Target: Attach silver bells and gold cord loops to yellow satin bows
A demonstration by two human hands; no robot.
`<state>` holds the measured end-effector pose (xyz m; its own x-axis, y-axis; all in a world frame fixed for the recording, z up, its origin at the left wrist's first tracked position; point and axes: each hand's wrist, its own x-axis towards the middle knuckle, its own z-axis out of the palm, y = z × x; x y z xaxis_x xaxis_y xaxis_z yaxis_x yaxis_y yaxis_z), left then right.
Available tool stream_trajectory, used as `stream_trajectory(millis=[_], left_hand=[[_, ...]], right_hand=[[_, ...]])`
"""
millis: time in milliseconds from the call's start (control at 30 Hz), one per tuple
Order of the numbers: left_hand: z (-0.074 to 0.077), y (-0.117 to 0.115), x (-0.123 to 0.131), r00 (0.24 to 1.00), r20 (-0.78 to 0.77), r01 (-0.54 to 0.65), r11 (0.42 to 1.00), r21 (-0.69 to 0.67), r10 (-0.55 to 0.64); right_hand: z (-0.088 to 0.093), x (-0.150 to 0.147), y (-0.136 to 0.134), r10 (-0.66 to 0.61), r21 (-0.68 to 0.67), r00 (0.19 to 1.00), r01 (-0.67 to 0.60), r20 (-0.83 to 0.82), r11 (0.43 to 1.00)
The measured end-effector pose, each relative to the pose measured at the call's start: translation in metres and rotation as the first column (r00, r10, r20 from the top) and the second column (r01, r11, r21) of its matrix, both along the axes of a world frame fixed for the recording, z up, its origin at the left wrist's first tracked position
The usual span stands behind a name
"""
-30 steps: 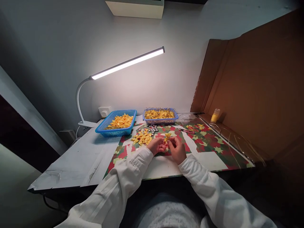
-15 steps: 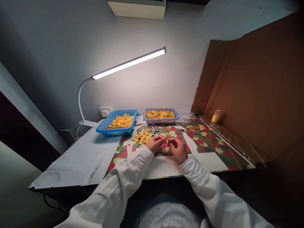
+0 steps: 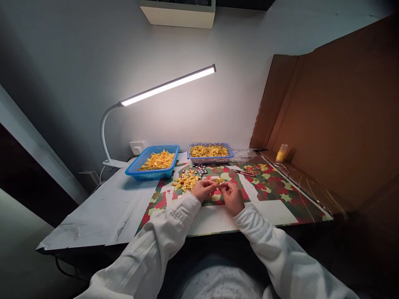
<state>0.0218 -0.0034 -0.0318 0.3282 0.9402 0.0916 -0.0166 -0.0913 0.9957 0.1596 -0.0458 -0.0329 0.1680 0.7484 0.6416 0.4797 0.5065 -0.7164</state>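
Observation:
My left hand [image 3: 203,189] and my right hand [image 3: 232,197] meet above the patterned sheet, fingertips almost touching. Between them they pinch a small yellow ribbon bow [image 3: 220,181], mostly hidden by the fingers. Whether a thread or wire is also in the fingers is too small to tell. Just left of my left hand lies a pile of yellow ribbon bows [image 3: 185,182]. Behind that pile sit several small silver bells [image 3: 201,170]. Snips with reddish handles [image 3: 246,172] rest on the sheet, beyond my right hand.
A blue basket [image 3: 132,171] of yellow ribbon pieces stands back left. A second basket [image 3: 209,160] holds gold bows with cords. The lamp [image 3: 168,86] arches overhead. Cardboard [image 3: 336,116] walls the right side, beside a small yellow-filled bottle [image 3: 281,153]. Loose bows [image 3: 260,167] lie back right.
My fingertips have drawn slightly closer together around the bow, which now shows less and looks turned. The whole view has shifted slightly; the baskets and pile stay put.

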Motion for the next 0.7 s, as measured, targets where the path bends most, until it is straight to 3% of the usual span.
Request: stream_trajectory(millis=[133,333,500,700], left_hand=[[0.000,0.001,-0.002,0.992,-0.060,-0.107,0.988,0.115,0.115],[0.007,-0.008,-0.001,0.940,-0.100,-0.262,0.879,0.399,0.326],[0.015,-0.016,0.001,0.906,-0.122,-0.251,0.746,0.617,0.405],[0.015,-0.017,0.000,0.888,-0.137,-0.203,0.641,0.740,0.439]], right_hand=[[0.009,0.001,-0.006,-0.147,0.135,0.989,0.144,0.018,0.980],[0.016,0.004,-0.009,-0.147,0.216,0.988,0.132,0.056,0.968],[0.015,0.009,-0.004,-0.086,0.205,0.991,0.064,0.103,0.977],[0.013,0.008,-0.003,-0.084,0.156,0.994,0.072,0.073,0.985]])
